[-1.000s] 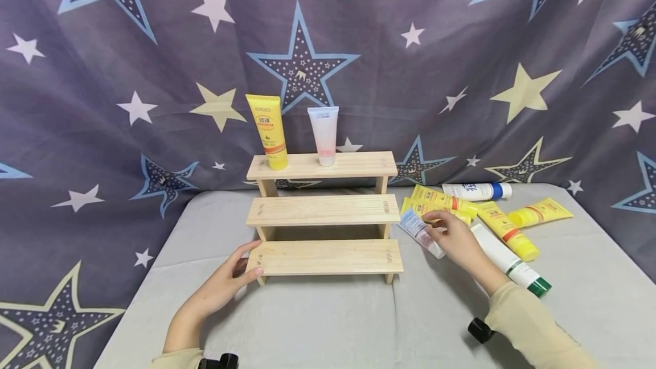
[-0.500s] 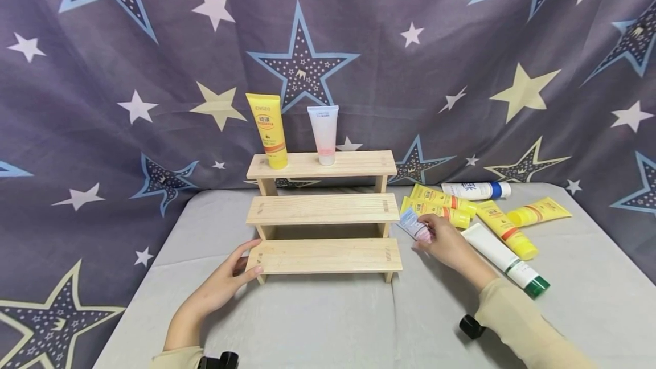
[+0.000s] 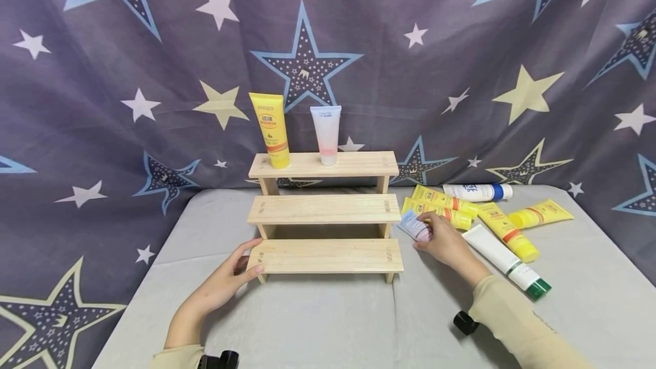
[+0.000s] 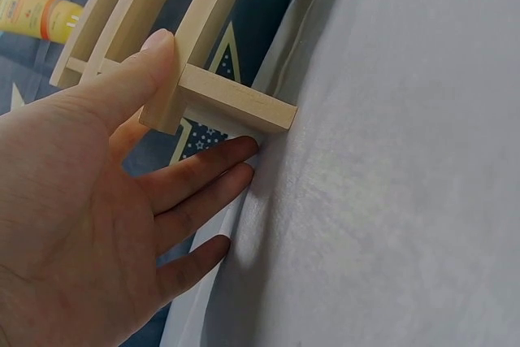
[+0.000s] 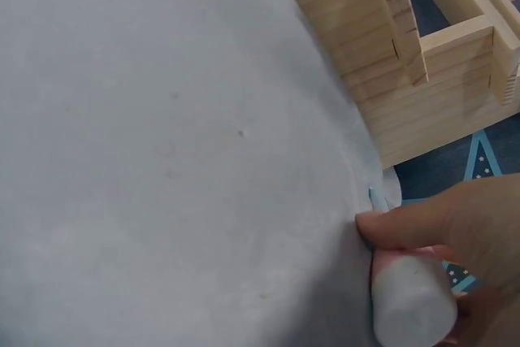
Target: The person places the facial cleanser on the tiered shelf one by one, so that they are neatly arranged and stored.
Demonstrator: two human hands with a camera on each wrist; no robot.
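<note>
Fingers of the right hand [image 3: 446,242], centre right, had just closed round a blue-and-pink plastic tube [image 3: 413,225], apparently securing it; the left hand [image 3: 224,282] gripped a three-step wooden stand [image 3: 325,209].

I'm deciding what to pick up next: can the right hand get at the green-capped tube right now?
Probably yes: the green-capped tube lies just beside the right hand, with nothing seen on top. But that hand holds a small tube, so it would likely need to let go first.
</note>
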